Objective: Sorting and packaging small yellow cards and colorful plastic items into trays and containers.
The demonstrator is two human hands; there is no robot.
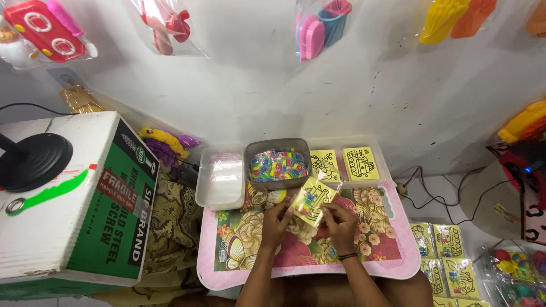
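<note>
Both hands meet over a small pink table (398,250) with a flower print. My left hand (277,222) and my right hand (339,224) hold one clear packet (312,197) between them. Inside the packet is a yellow card with a black line drawing and a few small coloured pieces. The packet is tilted, its top leaning toward the wall. A dark band circles my right wrist.
Behind the hands stand a grey tub (277,164) of small coloured pieces, a clear tub (220,177) of plastic bags and a tray with yellow cards (360,163). A cardboard box (74,199) sits left, filled packets (446,250) lie on the floor at right, and bagged toys hang on the wall.
</note>
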